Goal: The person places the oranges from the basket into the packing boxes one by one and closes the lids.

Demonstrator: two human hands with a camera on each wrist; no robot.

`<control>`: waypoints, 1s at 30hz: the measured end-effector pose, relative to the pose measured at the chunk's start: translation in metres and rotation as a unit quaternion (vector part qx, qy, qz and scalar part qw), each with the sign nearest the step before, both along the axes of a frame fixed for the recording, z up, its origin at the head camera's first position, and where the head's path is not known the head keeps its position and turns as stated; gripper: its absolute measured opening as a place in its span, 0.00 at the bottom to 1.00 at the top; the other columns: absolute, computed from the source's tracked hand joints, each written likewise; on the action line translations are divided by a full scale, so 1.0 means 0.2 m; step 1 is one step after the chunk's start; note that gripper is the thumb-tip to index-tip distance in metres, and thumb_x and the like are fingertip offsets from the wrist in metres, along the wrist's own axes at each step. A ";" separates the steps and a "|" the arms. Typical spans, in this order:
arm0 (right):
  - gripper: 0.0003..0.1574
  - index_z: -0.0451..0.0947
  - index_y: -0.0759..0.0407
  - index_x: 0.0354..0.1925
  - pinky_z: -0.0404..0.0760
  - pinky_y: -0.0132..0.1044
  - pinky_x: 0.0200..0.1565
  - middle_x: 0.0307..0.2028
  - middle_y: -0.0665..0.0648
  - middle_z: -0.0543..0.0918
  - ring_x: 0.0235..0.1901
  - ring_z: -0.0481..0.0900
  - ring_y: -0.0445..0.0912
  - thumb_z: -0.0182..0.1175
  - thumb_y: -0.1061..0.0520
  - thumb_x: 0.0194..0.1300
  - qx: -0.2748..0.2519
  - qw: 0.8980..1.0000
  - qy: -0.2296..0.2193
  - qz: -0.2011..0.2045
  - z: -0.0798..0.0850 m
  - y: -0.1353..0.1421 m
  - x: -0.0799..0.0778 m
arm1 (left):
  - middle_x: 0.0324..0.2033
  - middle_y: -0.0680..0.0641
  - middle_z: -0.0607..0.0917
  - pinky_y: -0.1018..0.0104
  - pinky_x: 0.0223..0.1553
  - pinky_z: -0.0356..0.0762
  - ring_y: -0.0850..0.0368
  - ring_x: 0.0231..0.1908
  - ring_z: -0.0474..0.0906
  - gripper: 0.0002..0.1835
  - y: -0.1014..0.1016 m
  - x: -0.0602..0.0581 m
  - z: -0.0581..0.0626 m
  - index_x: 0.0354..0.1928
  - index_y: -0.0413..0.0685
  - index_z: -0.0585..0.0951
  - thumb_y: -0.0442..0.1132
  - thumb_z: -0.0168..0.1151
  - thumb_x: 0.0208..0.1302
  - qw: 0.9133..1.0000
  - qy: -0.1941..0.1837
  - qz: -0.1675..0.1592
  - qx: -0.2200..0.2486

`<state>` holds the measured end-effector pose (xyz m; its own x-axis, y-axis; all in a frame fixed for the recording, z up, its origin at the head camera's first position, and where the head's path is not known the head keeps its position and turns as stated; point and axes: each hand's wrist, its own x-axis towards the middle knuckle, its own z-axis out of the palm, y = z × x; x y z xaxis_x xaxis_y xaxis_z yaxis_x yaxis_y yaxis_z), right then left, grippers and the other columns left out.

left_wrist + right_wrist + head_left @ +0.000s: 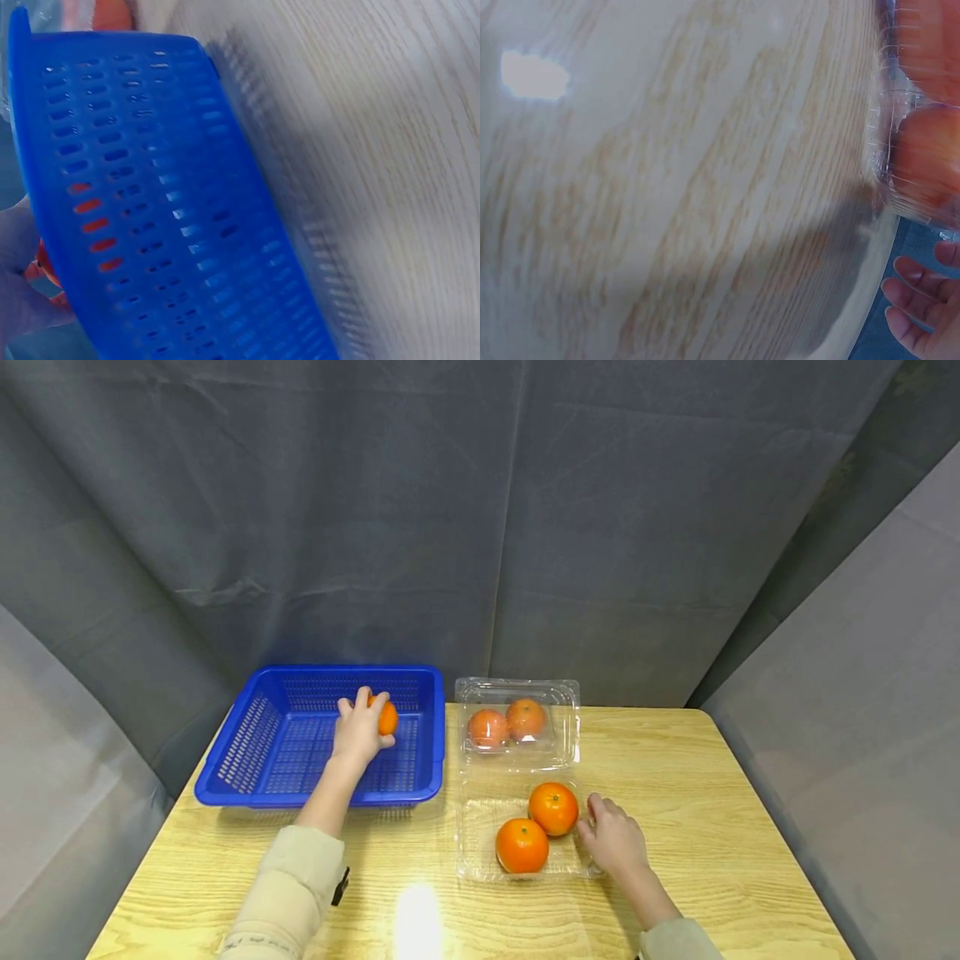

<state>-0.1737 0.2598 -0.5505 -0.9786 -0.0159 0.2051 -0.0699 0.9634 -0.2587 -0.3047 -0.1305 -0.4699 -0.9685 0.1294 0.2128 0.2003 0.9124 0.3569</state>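
Note:
In the head view my left hand (358, 731) grips an orange (387, 718) above the blue plastic basket (318, 799). The left wrist view shows part of that hand (21, 274) beyond the slotted basket wall (150, 172), with orange colour showing through the slots. My right hand (617, 839) is beside the right edge of a clear hinged plastic box (480, 860), its fingers loosely bent and holding nothing. Two oranges, a front one (522, 846) and one behind it (554, 808), sit in the box's near half.
Two more oranges, a left one (488, 728) and a right one (527, 719), show through clear plastic at the box's far half. The wooden table (720, 827) carries everything. Grey curtains (390, 527) hang behind and at both sides.

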 end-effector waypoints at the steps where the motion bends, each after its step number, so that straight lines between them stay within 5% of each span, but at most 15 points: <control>1: 0.11 0.67 0.57 0.30 0.68 0.42 0.22 0.23 0.53 0.70 0.20 0.68 0.49 0.59 0.55 0.54 -0.001 1.000 0.000 0.000 0.00 0.00 0.00 | 0.57 0.38 0.62 0.42 0.41 0.72 0.31 0.51 0.58 0.39 0.01 0.01 0.01 0.59 0.49 0.70 0.41 0.73 0.40 1.000 0.009 -0.003 0.000; 11: 0.11 0.67 0.57 0.30 0.68 0.43 0.23 0.23 0.53 0.70 0.21 0.68 0.49 0.59 0.54 0.53 0.002 1.000 0.002 0.001 0.00 0.00 0.00 | 0.54 0.39 0.66 0.43 0.38 0.73 0.35 0.47 0.61 0.35 0.10 0.12 0.08 0.55 0.50 0.73 0.38 0.72 0.38 0.994 0.106 -0.036 0.022; 30: 0.11 0.65 0.56 0.30 0.66 0.40 0.22 0.22 0.52 0.68 0.20 0.66 0.47 0.58 0.54 0.54 -0.001 1.000 -0.006 0.001 0.00 0.00 0.00 | 0.54 0.41 0.68 0.48 0.38 0.77 0.37 0.46 0.65 0.34 0.35 0.28 0.11 0.53 0.50 0.75 0.42 0.74 0.38 0.972 0.182 -0.149 0.013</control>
